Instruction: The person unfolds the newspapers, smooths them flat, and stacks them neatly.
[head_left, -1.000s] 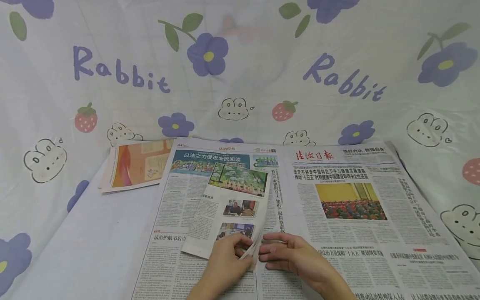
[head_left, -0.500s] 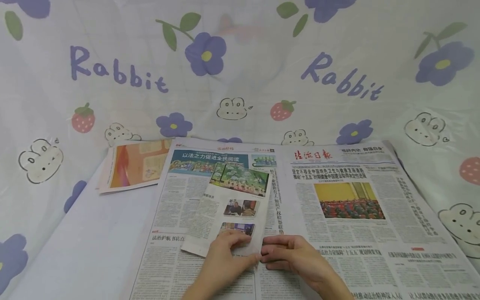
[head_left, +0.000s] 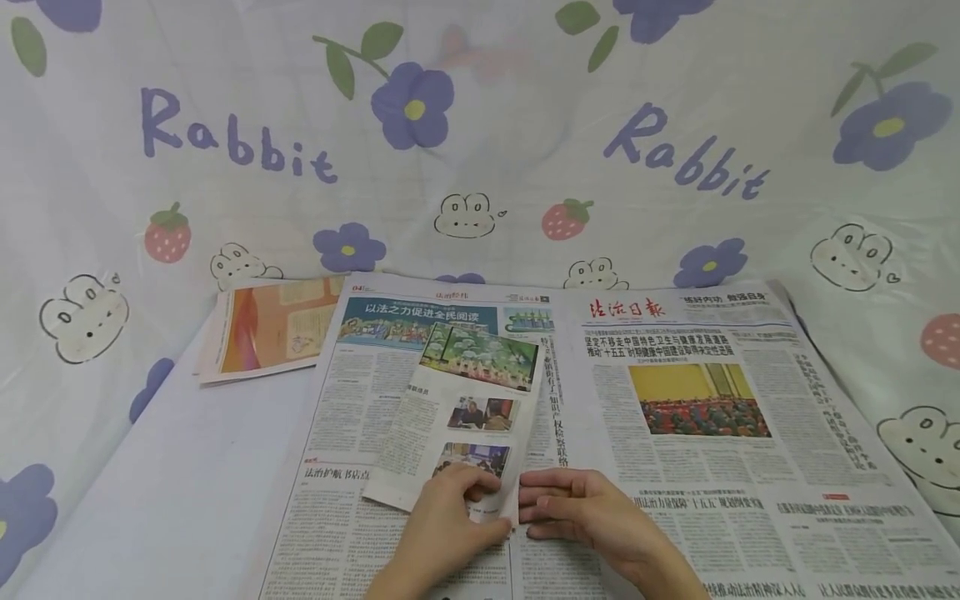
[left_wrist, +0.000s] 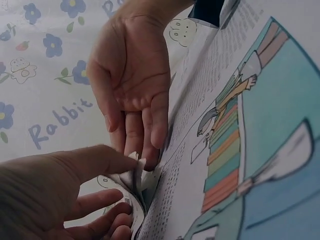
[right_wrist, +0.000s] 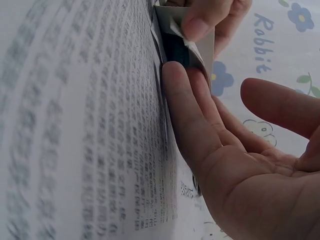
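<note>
A narrow folded newspaper (head_left: 416, 442), with a green photo at its top and smaller photos below, lies tilted on a spread newspaper (head_left: 337, 533). My left hand (head_left: 446, 525) is over its lower right part, fingers curled on the paper. In the left wrist view the left thumb (left_wrist: 107, 162) and fingers pinch the raised paper layers at the edge. My right hand (head_left: 592, 517) lies palm inward by that edge, its fingers fairly straight. Seen from the right wrist, the right fingertips (right_wrist: 175, 72) touch the paper's opening, with the left thumb just above.
Folded orange-and-red printed sheets (head_left: 273, 333) lie at the back left on the white table (head_left: 187, 467). The spread newspaper's right page (head_left: 697, 467) reaches toward the right side. A white curtain (head_left: 510, 150) with flowers and rabbits hangs behind.
The folded paper's right edge, standing up in layers a second ago, now lies flatter. My left thumb has shifted slightly, while the right hand stays nearly in place.
</note>
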